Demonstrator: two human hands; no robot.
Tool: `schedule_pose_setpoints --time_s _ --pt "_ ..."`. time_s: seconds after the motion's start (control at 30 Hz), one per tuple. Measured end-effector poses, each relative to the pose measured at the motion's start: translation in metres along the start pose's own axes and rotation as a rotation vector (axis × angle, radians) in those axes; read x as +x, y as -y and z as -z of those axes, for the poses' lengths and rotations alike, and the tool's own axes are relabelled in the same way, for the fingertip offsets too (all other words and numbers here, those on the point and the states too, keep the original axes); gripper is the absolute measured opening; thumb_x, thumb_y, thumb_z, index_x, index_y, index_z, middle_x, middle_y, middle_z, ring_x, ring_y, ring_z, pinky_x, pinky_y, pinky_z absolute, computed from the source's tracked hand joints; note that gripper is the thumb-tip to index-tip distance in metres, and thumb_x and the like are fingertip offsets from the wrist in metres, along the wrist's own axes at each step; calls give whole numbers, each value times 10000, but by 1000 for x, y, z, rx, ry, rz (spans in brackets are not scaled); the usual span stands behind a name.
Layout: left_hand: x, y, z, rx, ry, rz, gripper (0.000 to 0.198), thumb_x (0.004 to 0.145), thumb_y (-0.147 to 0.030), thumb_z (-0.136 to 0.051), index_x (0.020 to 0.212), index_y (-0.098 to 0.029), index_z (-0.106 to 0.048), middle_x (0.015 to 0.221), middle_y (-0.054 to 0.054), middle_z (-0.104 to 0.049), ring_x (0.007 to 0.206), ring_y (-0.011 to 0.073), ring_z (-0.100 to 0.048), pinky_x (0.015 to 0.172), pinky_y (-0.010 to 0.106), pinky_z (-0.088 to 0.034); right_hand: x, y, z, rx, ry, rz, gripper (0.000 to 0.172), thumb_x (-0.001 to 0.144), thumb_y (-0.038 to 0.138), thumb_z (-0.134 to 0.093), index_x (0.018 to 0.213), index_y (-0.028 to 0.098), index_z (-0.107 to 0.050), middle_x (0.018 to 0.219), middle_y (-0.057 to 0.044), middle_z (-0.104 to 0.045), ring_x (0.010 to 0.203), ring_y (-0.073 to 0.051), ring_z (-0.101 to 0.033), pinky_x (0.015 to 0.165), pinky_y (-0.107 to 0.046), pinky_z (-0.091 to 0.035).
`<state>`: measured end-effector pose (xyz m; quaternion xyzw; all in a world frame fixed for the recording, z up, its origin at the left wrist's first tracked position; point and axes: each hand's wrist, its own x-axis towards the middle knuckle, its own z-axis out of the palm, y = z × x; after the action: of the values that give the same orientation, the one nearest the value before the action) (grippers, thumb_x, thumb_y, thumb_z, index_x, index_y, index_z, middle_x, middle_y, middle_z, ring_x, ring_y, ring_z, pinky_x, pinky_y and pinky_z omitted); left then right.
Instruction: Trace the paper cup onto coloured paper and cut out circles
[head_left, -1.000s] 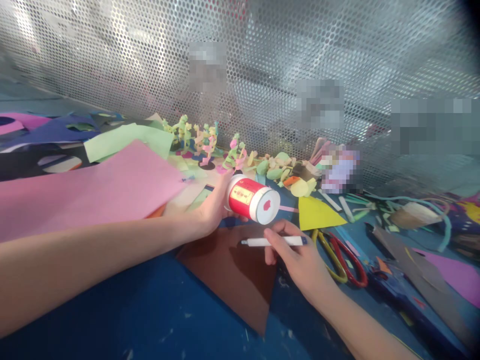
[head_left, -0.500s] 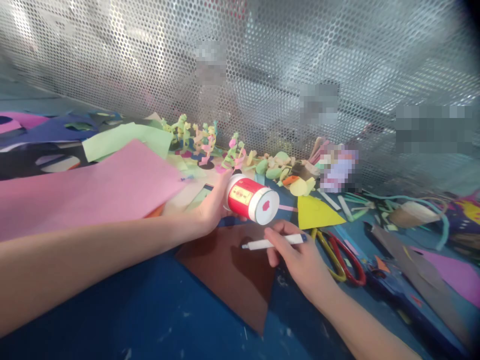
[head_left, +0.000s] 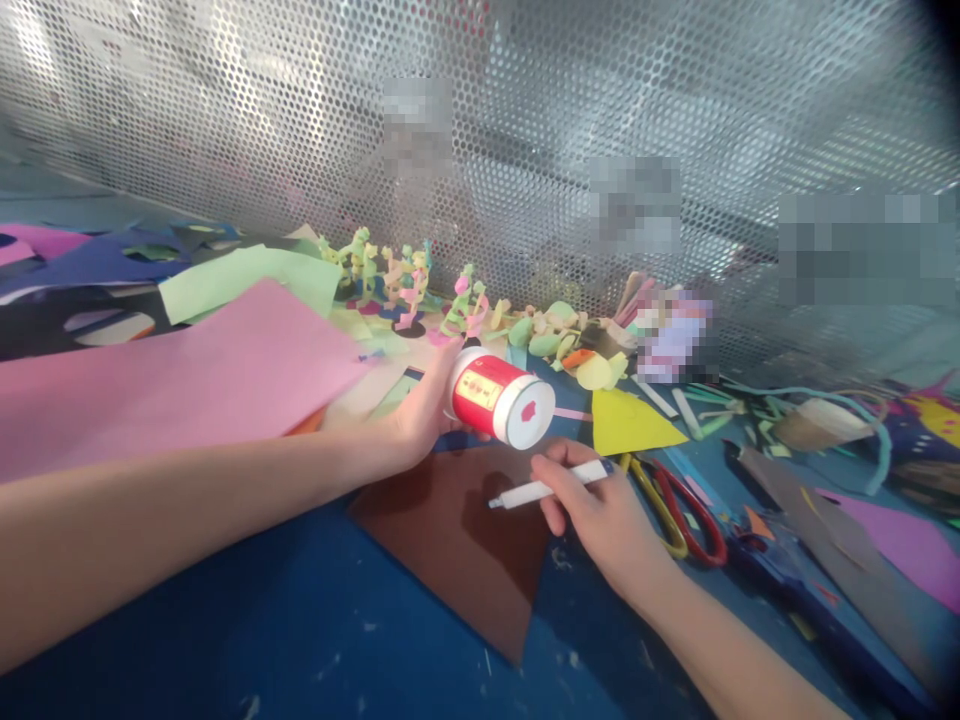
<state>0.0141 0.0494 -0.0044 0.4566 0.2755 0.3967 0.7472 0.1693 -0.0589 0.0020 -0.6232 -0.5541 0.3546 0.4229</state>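
On the blue table's left side, pink paper lies beside the left hand, which grips a red-and-white canister tipped sideways, white end facing right. Just below it, the right hand pinches a white marker, nearly level, tip pointing left over brown paper. Scissors lie rightward.

A paper-craft workshop station. A blue desk backs onto a perforated metal screen from 9 to 3 o'clock. Coloured paper lies all over it: a pink sheet at 9 o'clock, a brown sheet at 6, a yellow triangle near the centre. Small folded paper figures stand at 11 o'clock, scissors lie at 4, and cut strips and scraps at 3.
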Motion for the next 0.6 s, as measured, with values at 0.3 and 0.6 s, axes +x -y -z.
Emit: schedule_pose_setpoints --time_s 0.3,0.6 --pt "-1 -1 -1 10 -10 -1 591 849 -623 -334 958 -131 -644 817 80 -674 707 210 -622 588 302 -502 1 0 2 43 -4 -40 307 828 304 -530 561 216 -407 327 83 -405 399 -102 -375 493 -234 -318" --pt "-1 -1 -3 18 -32 5 601 836 -635 -343 952 -128 -645 750 72 -661 730 223 -631 623 309 -507 4 -1 7 -6 6 -13 289 820 273 -518 562 212 -406 315 95 -384 365 -91 -356 464 -235 -286"
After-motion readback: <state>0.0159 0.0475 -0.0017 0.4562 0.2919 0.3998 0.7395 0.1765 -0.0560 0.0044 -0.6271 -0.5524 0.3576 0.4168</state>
